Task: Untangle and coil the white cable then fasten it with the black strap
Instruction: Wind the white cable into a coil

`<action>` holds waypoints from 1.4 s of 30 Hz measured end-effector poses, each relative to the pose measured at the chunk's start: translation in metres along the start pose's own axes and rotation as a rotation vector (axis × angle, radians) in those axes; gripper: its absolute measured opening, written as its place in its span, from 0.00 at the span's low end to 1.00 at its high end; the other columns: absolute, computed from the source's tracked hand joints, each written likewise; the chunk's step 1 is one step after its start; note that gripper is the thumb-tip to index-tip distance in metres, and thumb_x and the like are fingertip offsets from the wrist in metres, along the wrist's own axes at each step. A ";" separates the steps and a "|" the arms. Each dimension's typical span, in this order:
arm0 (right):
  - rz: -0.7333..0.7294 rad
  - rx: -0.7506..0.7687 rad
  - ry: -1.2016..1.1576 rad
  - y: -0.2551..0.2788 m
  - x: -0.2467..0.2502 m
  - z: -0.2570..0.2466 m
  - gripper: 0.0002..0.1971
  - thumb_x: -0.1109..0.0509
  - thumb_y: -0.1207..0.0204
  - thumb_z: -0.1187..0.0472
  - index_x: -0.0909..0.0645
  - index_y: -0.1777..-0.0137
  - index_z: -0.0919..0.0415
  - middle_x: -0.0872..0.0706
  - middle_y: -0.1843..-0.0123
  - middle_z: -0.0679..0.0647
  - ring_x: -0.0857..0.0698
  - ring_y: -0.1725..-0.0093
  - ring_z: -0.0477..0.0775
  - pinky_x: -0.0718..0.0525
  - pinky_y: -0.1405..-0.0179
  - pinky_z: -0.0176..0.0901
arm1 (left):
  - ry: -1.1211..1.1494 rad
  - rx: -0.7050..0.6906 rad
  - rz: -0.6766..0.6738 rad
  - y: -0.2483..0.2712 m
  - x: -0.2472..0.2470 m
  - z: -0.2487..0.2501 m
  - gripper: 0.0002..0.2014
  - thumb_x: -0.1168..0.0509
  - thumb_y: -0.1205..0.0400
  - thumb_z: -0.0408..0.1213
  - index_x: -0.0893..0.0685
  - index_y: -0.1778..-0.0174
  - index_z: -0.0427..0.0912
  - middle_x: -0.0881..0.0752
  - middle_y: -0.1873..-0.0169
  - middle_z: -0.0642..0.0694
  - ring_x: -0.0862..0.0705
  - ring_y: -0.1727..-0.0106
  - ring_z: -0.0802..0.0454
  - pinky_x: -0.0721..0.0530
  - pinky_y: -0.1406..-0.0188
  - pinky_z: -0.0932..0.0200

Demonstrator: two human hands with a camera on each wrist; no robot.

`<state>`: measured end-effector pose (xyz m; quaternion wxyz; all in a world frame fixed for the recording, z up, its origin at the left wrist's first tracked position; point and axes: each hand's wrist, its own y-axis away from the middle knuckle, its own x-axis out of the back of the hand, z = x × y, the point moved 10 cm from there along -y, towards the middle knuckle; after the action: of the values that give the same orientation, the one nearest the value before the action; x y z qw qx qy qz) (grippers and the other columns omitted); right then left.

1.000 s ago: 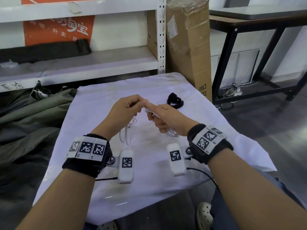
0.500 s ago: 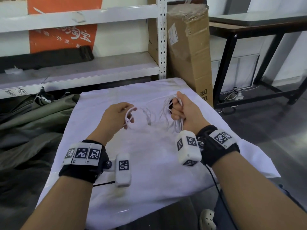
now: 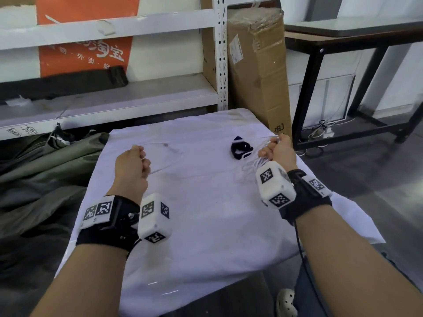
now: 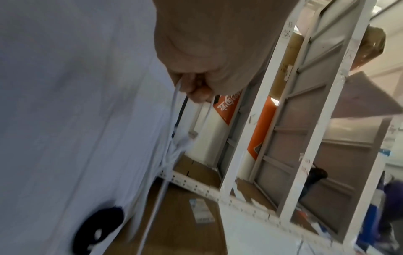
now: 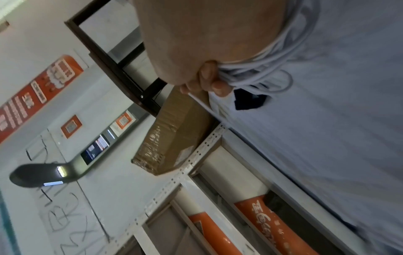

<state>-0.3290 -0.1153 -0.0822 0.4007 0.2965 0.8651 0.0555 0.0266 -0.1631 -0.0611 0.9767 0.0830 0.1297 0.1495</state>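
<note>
Hands are well apart over the white cloth (image 3: 206, 225) in the head view: left hand (image 3: 131, 169) and right hand (image 3: 278, 149) both fisted on the white cable (image 3: 164, 165), black strap (image 3: 240, 148) between them. Left wrist view shows fingers (image 4: 196, 88) pinching two strands. Right wrist view shows fingers (image 5: 207, 77) clamped round bunched loops.

The right hand (image 5: 209, 43) is curled round a bundle of white cable (image 5: 261, 72) loops — one strand runs out past the fingertips (image 5: 219, 88). Just beyond lies the black strap (image 5: 248, 101) on the white cloth (image 5: 327, 138).

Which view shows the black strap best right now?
Head view: the black strap lies whole and unobstructed on the white cloth. The left wrist view shows it blurred; the right wrist view shows only part.
</note>
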 end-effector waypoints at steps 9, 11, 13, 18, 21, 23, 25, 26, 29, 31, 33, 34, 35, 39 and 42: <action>0.120 0.093 -0.052 0.010 0.013 -0.013 0.18 0.48 0.16 0.58 0.37 0.70 0.58 0.40 0.90 0.46 0.40 0.91 0.47 0.38 0.87 0.31 | 0.102 0.005 0.239 0.003 0.035 -0.010 0.16 0.51 0.11 0.38 0.27 0.64 0.41 0.23 0.68 0.50 0.33 0.80 0.56 0.37 0.85 0.65; 0.123 0.110 -0.038 0.009 0.013 -0.016 0.19 0.49 0.16 0.59 0.37 0.70 0.58 0.40 0.90 0.46 0.40 0.91 0.47 0.37 0.87 0.31 | 0.004 -0.061 0.223 0.001 0.035 -0.003 0.14 0.52 0.11 0.39 0.26 0.58 0.40 0.18 0.66 0.50 0.34 0.80 0.56 0.37 0.86 0.66; 0.122 0.120 -0.049 0.007 0.014 -0.018 0.18 0.48 0.16 0.58 0.37 0.70 0.59 0.40 0.90 0.47 0.40 0.90 0.48 0.36 0.86 0.32 | -0.136 -0.112 0.142 -0.002 0.027 0.006 0.14 0.51 0.11 0.40 0.26 0.58 0.42 0.15 0.64 0.50 0.33 0.84 0.57 0.36 0.86 0.66; 0.047 0.079 -0.079 0.001 0.007 -0.013 0.18 0.48 0.16 0.58 0.35 0.69 0.59 0.40 0.87 0.46 0.40 0.89 0.47 0.37 0.86 0.30 | -0.339 -0.081 -0.149 0.006 -0.007 0.007 0.11 0.42 0.13 0.41 0.20 0.58 0.43 0.10 0.62 0.50 0.30 0.82 0.57 0.31 0.79 0.64; -0.016 0.051 -0.084 0.001 -0.003 -0.005 0.18 0.48 0.16 0.59 0.33 0.69 0.59 0.41 0.87 0.46 0.42 0.89 0.45 0.37 0.87 0.28 | -0.490 -0.137 -0.176 0.011 -0.019 0.006 0.09 0.45 0.12 0.39 0.23 0.48 0.39 0.11 0.53 0.47 0.26 0.80 0.55 0.29 0.76 0.62; -0.031 0.033 -0.087 0.001 -0.005 -0.001 0.19 0.48 0.15 0.58 0.33 0.69 0.59 0.41 0.87 0.46 0.42 0.90 0.45 0.37 0.87 0.27 | -0.620 -0.191 -0.125 0.008 -0.018 0.009 0.11 0.45 0.13 0.38 0.28 0.37 0.39 0.15 0.46 0.44 0.20 0.72 0.50 0.24 0.72 0.58; -0.038 0.023 -0.085 0.002 -0.006 0.002 0.19 0.49 0.14 0.58 0.32 0.69 0.60 0.40 0.88 0.46 0.42 0.90 0.45 0.37 0.87 0.27 | -0.850 -0.267 -0.138 0.006 -0.021 0.009 0.14 0.43 0.14 0.36 0.30 0.32 0.41 0.22 0.39 0.40 0.16 0.57 0.43 0.20 0.62 0.53; -0.045 0.019 -0.077 0.001 -0.007 0.003 0.19 0.49 0.14 0.57 0.32 0.68 0.60 0.40 0.88 0.46 0.42 0.90 0.45 0.37 0.87 0.27 | -1.010 -0.322 -0.156 0.004 -0.024 0.008 0.15 0.41 0.15 0.35 0.28 0.32 0.42 0.26 0.35 0.38 0.18 0.48 0.40 0.20 0.54 0.51; -0.065 -0.011 -0.051 0.001 -0.012 0.010 0.19 0.49 0.14 0.57 0.32 0.67 0.60 0.40 0.88 0.46 0.42 0.90 0.45 0.37 0.87 0.26 | -1.278 -0.557 -0.217 0.013 -0.042 0.013 0.17 0.39 0.19 0.26 0.20 0.35 0.43 0.31 0.27 0.41 0.28 0.31 0.37 0.29 0.32 0.47; -0.080 -0.034 -0.057 0.001 -0.014 0.014 0.19 0.49 0.14 0.56 0.32 0.67 0.60 0.40 0.88 0.46 0.42 0.90 0.45 0.37 0.87 0.26 | -1.289 -0.691 -0.327 0.027 -0.062 0.013 0.20 0.41 0.22 0.20 0.16 0.41 0.45 0.23 0.31 0.46 0.28 0.29 0.43 0.31 0.31 0.51; -0.092 -0.050 -0.065 0.001 -0.016 0.018 0.19 0.48 0.14 0.56 0.32 0.67 0.60 0.40 0.88 0.46 0.42 0.90 0.45 0.36 0.86 0.26 | -1.298 -0.664 -0.431 0.037 -0.075 0.003 0.18 0.43 0.19 0.23 0.14 0.43 0.46 0.17 0.39 0.51 0.23 0.35 0.50 0.30 0.40 0.62; -0.099 -0.056 -0.065 0.001 -0.016 0.019 0.19 0.48 0.14 0.56 0.32 0.67 0.60 0.40 0.88 0.46 0.42 0.90 0.45 0.36 0.86 0.26 | -1.320 -0.614 -0.467 0.038 -0.078 -0.005 0.15 0.43 0.16 0.29 0.15 0.42 0.46 0.15 0.40 0.51 0.21 0.37 0.51 0.30 0.45 0.65; -0.105 -0.062 -0.064 0.001 -0.017 0.020 0.19 0.48 0.14 0.56 0.32 0.68 0.60 0.40 0.88 0.46 0.42 0.90 0.45 0.36 0.86 0.26 | -1.366 -0.562 -0.494 0.039 -0.079 -0.013 0.13 0.43 0.14 0.35 0.16 0.38 0.46 0.16 0.38 0.49 0.20 0.38 0.50 0.30 0.46 0.65; -0.116 -0.099 -0.078 0.001 -0.017 0.025 0.20 0.48 0.14 0.55 0.31 0.68 0.60 0.40 0.88 0.47 0.42 0.90 0.45 0.36 0.87 0.26 | -1.540 -0.412 -0.591 0.037 -0.075 -0.037 0.18 0.36 0.18 0.48 0.21 0.32 0.53 0.26 0.35 0.47 0.23 0.37 0.48 0.29 0.42 0.61; -0.116 -0.116 -0.084 0.002 -0.017 0.027 0.20 0.48 0.13 0.55 0.31 0.68 0.60 0.40 0.88 0.47 0.43 0.90 0.45 0.36 0.87 0.26 | -1.546 -0.351 -0.612 0.035 -0.071 -0.042 0.16 0.30 0.22 0.44 0.19 0.38 0.53 0.30 0.41 0.49 0.24 0.44 0.52 0.30 0.47 0.63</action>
<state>-0.3002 -0.1275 -0.0880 0.4556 0.2241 0.8586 0.0699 -0.0598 -0.1470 -0.0774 0.7868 -0.0296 -0.5824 -0.2021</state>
